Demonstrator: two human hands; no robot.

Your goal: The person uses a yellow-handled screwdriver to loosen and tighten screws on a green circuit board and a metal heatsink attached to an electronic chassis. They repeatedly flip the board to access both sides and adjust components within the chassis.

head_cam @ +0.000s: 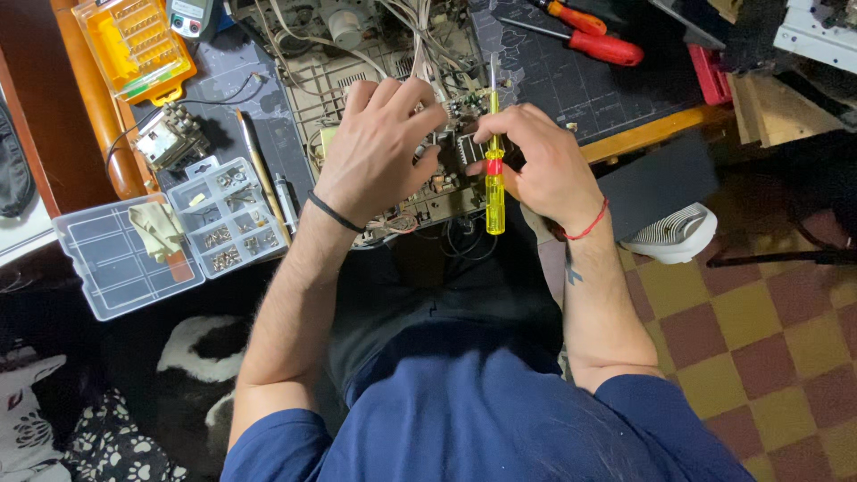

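A screwdriver with a clear yellow handle [495,192] and a red band stands almost upright, tip pointing away from me. My right hand [541,165] grips it at the top of the handle. My left hand [377,147] rests fingers spread on a beige circuit board [332,89] full of components and pale wires, which lies at the table's near edge over my lap. Both hands are close together, a few centimetres apart. A black band circles my left wrist and a red string my right wrist.
An open clear parts box [116,259] with small screws lies at the left. An orange bit case [134,45] sits far left, two red-handled screwdrivers [600,40] at the far right on the dark cutting mat [571,85]. A white fan [671,234] stands on the checkered floor.
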